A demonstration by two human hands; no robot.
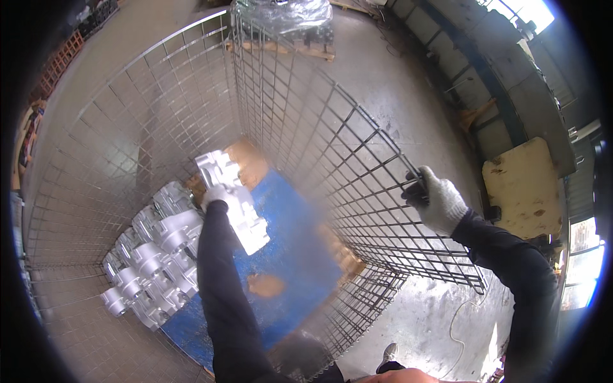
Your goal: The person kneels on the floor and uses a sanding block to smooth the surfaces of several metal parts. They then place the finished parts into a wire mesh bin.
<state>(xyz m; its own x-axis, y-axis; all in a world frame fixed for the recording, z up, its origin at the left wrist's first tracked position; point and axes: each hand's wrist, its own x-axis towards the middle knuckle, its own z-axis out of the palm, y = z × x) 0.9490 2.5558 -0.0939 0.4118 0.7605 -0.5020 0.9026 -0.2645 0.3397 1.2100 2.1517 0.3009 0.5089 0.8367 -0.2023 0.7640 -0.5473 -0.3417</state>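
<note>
My left hand (216,196), in a pale glove, reaches down inside a wire mesh cage (357,134). It grips the side of a bright silver metal casting (249,223), which lies over the blue floor panel; whether the casting touches the panel I cannot tell. Its fingers are partly hidden by the casting. Beside this hand, to the left, several similar silver castings (153,255) sit packed together against the cage wall. My right hand (437,203), in a white glove with a dark palm, is closed around the top rim of the cage's right wall.
A worn blue panel (300,223) with brown cardboard (248,163) at its edges covers the cage bottom. Beyond the far corner stands a wrapped load on a wooden pallet (287,48). A stained yellowish board (523,185) leans at the right. My shoe (389,354) is on the floor outside.
</note>
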